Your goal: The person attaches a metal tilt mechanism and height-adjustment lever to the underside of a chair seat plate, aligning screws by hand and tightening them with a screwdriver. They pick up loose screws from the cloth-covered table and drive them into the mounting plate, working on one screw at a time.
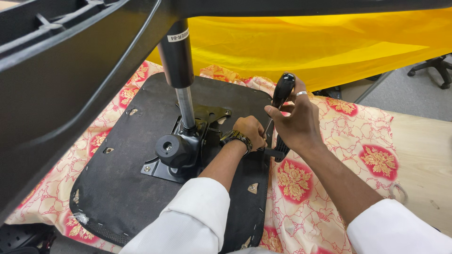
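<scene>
A right hand (295, 123) wrapped tightly round a screwdriver's black handle (283, 89), likely rigid and grippy, while the left hand (249, 131) pinched near the chair mechanism (181, 150).

Seat underside (117, 183): black fabric. Mechanism plate (162, 169) on the seat: black; the column (186, 108) above it: silver below dark grey. Cloth (329, 155) beneath the seat: cream with red-and-gold floral medallions. Sheet (320, 47) beyond the seat: yellow. Screwdriver handle (283, 89): black. Sleeves (188, 221): white
</scene>
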